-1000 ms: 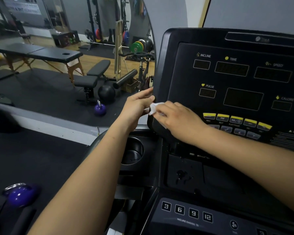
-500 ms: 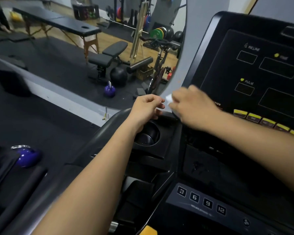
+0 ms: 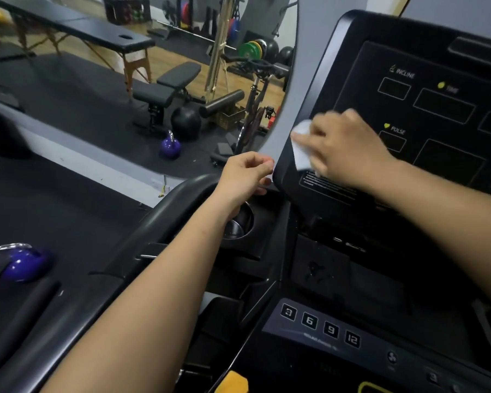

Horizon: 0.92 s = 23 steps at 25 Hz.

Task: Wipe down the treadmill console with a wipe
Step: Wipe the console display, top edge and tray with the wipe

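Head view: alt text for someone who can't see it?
The right hand presses a white wipe against the left side of the treadmill console. The left hand, loosely curled and empty, hovers beside that edge above a cup holder.
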Motion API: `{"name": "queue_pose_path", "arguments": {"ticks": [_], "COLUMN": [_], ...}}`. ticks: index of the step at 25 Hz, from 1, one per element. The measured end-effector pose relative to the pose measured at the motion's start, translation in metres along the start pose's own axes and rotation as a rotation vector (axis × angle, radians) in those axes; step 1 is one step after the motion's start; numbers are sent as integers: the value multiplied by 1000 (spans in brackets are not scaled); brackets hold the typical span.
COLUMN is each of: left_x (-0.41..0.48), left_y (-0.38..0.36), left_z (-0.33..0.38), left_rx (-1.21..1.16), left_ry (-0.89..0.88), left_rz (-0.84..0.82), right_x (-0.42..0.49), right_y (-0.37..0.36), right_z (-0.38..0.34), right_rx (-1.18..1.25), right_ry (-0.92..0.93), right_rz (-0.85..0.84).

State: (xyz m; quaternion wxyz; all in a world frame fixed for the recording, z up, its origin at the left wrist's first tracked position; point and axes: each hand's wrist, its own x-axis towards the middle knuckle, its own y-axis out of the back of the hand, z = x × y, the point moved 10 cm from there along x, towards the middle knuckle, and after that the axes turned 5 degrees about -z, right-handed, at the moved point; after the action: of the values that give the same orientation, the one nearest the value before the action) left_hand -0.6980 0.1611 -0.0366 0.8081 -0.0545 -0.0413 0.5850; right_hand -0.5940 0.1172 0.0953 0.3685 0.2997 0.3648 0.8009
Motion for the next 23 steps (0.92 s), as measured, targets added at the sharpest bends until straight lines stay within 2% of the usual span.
{"name": "queue_pose_path", "arguments": {"ticks": [2,6,9,11,15,17,18,21,23], "left_x": [2,3,6,10,15,13,13,20,28], "left_y": [-11,-7,-2,-6,-22,-28,-28,-27,-28], "left_z": [2,-6,-3,11,43,51,53,63,82], "left_rx": [9,-19,-13,39,63,69,50,-66,-65], "left_ry": [-12,14,2,-54,-173,-204,-208,-186,-224], "left_rz": [11,-6,19,29,41,60,70,104,118], "right_x": [3,-43,-53,-33,4,2,-3,-31,-47], "right_y": [3,-27,-24,-10,29,33,29,5,-6], "right_z": [4,-67,-64,-34,63,73,62,-10,-31], "right_rx": [-12,10,5,9,-12,6,16,31,-6], "right_ry": [-144,147,218,114,-309,-411,-396,-152,-55], "right_rz": [55,13,-6,12,83,90,88,37,7]}}
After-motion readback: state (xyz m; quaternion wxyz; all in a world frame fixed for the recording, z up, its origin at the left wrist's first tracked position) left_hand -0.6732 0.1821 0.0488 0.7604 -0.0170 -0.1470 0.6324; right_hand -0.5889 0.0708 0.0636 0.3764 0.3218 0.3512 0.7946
